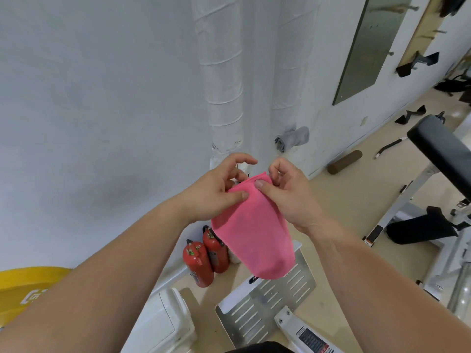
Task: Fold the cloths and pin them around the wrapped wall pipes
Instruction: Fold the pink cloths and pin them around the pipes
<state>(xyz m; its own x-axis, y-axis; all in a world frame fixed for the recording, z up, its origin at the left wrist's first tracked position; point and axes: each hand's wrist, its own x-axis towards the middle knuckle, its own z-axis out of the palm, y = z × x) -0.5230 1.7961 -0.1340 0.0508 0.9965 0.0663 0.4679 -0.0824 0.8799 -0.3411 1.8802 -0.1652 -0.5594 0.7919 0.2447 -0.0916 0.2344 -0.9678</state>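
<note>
I watch both hands raised in front of the wall, sharing one pink cloth (252, 235). The left hand (216, 189) pinches the cloth's top edge on its own side, thumb laid across the front and the other fingers curled behind. The right hand (288, 197) pinches the same edge on the other side, thumb on the front and index finger bent above it. From these two grips the cloth hangs as a folded, narrow panel with its rounded lower end free. It is held just in front of the foot of the two white wrapped pipes (221, 80) that run up the wall, and I cannot tell whether it touches them. A grey cloth (293, 137) sits bunched on the right-hand pipe (288, 80), a little above the hands. On the floor against the wall, below the pink cloth, two red extinguishers (206, 258) stand side by side. Nearer me lies a slotted metal plate (267, 309), and a yellow disc (28, 284) shows at the lower left. To the right I see a black bench pad (443, 141), a brown roller (345, 161) on the floor, and a mirror (369, 47) on the wall.
</note>
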